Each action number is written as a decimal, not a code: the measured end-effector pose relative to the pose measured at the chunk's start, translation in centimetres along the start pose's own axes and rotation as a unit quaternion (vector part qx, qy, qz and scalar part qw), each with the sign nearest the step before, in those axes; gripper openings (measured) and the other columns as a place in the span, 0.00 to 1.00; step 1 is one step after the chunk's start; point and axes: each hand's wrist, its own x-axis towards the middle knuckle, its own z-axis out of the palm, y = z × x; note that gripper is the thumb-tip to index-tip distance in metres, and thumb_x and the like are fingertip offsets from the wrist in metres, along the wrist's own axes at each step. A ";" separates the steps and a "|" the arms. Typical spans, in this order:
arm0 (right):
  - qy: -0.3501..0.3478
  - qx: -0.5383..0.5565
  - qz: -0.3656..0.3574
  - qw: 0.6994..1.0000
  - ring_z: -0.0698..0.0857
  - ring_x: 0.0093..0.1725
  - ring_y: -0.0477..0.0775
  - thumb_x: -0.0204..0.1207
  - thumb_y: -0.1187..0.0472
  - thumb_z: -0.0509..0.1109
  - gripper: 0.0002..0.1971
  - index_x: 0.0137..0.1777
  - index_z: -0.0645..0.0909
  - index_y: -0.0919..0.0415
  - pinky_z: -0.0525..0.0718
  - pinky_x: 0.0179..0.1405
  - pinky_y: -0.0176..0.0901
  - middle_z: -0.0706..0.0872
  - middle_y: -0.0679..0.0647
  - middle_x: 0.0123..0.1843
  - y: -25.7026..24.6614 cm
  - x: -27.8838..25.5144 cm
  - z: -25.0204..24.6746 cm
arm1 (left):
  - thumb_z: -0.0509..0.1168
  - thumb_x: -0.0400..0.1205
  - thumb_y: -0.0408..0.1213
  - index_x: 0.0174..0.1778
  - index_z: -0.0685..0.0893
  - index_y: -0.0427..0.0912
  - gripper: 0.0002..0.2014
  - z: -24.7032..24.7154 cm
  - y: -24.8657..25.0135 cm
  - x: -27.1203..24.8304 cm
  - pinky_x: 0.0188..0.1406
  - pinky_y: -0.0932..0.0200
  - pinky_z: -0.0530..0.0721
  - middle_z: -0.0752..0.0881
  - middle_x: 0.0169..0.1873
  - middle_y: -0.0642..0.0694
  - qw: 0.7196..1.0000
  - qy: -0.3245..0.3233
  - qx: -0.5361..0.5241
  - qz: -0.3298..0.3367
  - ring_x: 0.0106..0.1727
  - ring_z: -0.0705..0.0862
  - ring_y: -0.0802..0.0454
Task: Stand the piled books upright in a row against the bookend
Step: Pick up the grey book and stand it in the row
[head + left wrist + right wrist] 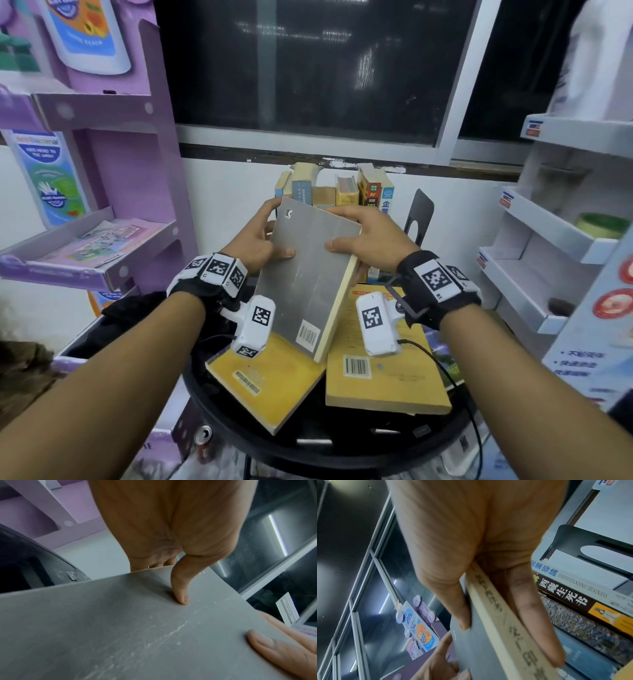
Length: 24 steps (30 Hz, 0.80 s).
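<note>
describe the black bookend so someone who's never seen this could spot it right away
On the round black table under the dark window, a row of upright books stands at the far edge. The bookend is at the right end of that row, beside the blue-and-white book: the only thin black metal plate there, round-topped, with an arched cut-out.

place: shop-like room
left: purple cardboard display stand with handwash graphics
right: white display shelves with price tags
back: dark window
</note>
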 end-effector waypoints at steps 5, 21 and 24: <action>0.060 -0.052 -0.022 0.997 0.87 0.46 0.46 0.73 0.62 0.76 0.25 0.69 0.79 0.46 0.91 0.37 0.50 0.83 0.46 0.58 0.4 -0.8 -3.0 | 0.71 0.73 0.19 0.78 0.63 0.53 0.42 2.6 1.5 2.1 0.50 0.59 0.83 0.80 0.63 0.41 0.999 -0.013 0.016 0.027 0.58 0.82 0.49; 0.168 -0.135 0.073 0.974 0.90 0.30 0.60 0.73 0.66 0.75 0.26 0.71 0.78 0.54 0.85 0.17 0.46 0.86 0.62 0.53 4.5 -2.6 -13.2 | 0.70 0.79 0.37 0.76 0.72 0.47 0.28 11.0 5.1 8.5 0.67 0.58 0.66 0.75 0.72 0.45 0.958 0.052 0.243 0.141 0.73 0.72 0.48; 0.186 -0.142 0.081 0.969 0.89 0.26 0.62 0.73 0.66 0.73 0.24 0.70 0.78 0.54 0.86 0.18 0.50 0.87 0.62 0.52 5.3 -1.8 -13.6 | 0.70 0.79 0.41 0.76 0.71 0.48 0.28 11.8 5.6 9.7 0.71 0.50 0.69 0.76 0.72 0.46 0.936 0.068 0.309 0.155 0.72 0.73 0.48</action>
